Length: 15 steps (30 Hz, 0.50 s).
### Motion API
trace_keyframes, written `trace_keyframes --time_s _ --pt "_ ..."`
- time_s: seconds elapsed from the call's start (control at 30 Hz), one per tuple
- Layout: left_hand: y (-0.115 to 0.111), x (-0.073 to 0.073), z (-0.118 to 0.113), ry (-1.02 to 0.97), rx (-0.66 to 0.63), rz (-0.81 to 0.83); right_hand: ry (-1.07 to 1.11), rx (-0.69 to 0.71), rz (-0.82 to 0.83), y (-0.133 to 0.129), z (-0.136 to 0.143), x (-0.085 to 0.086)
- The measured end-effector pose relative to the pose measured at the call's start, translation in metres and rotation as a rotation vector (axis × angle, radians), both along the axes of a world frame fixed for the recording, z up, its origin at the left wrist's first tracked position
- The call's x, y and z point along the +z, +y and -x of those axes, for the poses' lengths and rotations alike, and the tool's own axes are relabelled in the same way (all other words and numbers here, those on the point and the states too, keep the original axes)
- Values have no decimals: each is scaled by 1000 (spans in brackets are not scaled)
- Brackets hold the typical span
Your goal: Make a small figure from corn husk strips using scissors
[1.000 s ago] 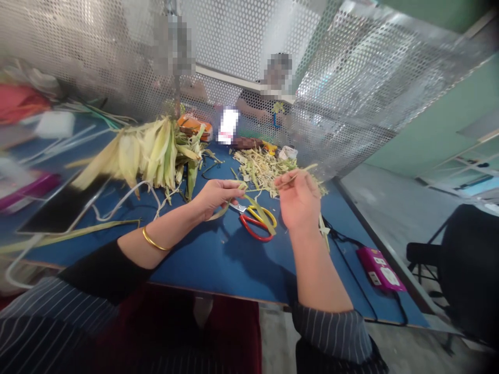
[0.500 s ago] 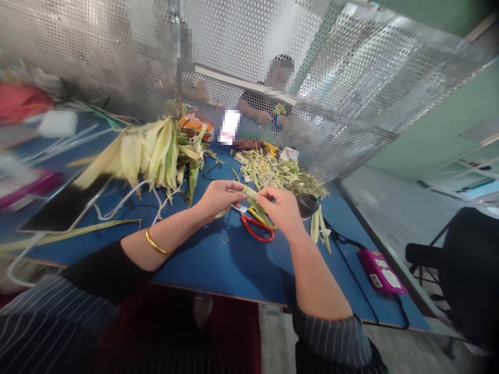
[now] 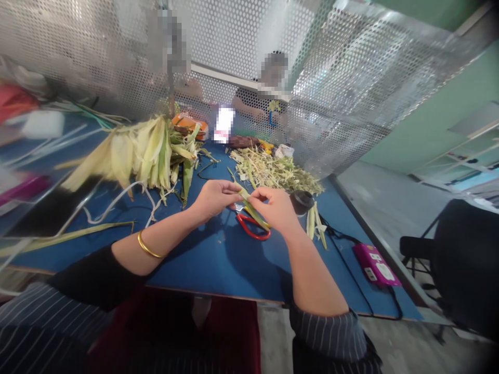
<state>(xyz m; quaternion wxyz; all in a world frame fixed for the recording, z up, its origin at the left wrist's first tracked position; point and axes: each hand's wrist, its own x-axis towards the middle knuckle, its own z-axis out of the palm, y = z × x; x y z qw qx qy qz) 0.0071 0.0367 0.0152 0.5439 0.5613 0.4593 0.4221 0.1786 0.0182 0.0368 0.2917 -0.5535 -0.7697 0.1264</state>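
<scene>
A pale green strip of husk (image 3: 255,214) is stretched between my two hands above the blue table (image 3: 187,265). My left hand (image 3: 214,200) pinches its upper end between thumb and fingers. The fingers of my right hand (image 3: 273,208) are closed on the strip just to the right. Scissors with red and yellow handles (image 3: 251,230) lie on the table under the strip, partly covered by it and by my hands. Behind them spreads a heap of shredded husk (image 3: 273,169). A bundle of large, pale husks (image 3: 144,150) lies at the back left.
A dark round container (image 3: 302,201) stands right of my right hand, beside loose husk pieces (image 3: 316,224). Farther right lie black cables and a purple packet (image 3: 376,265). At left are a dark tablet (image 3: 54,208) and white cord. A perforated screen (image 3: 241,47) closes off the back.
The whole view has shifted slightly, so most things appear a little farther left. The strip between my hands has changed angle a little, covering more of the yellow handle. Both hands keep their hold.
</scene>
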Motion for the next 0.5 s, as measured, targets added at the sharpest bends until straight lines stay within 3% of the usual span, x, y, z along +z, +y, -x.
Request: trace_keyframes --time_s 0.17,0.4,0.5 --pt "0 -1 0 20 12 -8 -25 -4 -52 0 1 -2" --pt "0 -2 1 46 -4 -51 -98 -3 -247 -2 5 0" --pt "1 -6 0 34 -13 -72 -100 -5 -245 -3 8 -3"
